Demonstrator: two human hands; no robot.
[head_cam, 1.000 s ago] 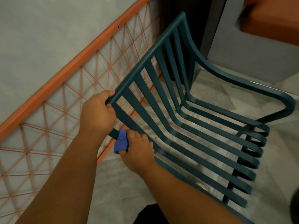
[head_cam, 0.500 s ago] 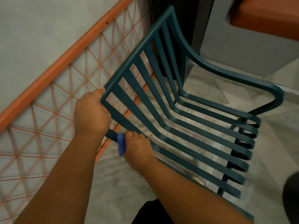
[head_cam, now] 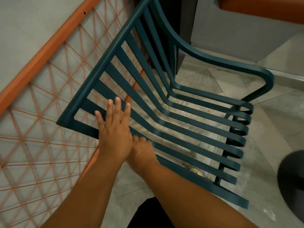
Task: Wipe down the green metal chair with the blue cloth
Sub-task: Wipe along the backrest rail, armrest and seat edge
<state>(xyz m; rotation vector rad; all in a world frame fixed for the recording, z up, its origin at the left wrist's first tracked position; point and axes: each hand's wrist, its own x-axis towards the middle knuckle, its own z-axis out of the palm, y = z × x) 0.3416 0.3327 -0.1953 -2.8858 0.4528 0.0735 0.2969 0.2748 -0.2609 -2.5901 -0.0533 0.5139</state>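
The right hand point(head_cam: 142, 152) was curled at the chair's point(head_cam: 181, 122) near side rail, its hold on the blue cloth point(head_cam: 153, 146) barely visible; the left hand point(head_cam: 113, 129) lay open-fingered across the backrest slats point(head_cam: 131, 89).

Blue cloth almost fully hidden under right hand point(head_cam: 142, 153); only a faint blue sliver at its knuckles, grip on it not readable. Right hand partly covered by left hand point(head_cam: 114, 137). Chair point(head_cam: 164, 102) top corner cut by upper edge; legs mostly hidden behind slats. Dark round object point(head_cam: 292, 180) cut by right edge, blurred, unidentifiable. Small pale item point(head_cam: 195, 171) under slats too blurred to name. Orange surface point(head_cam: 263, 9) cropped top right.
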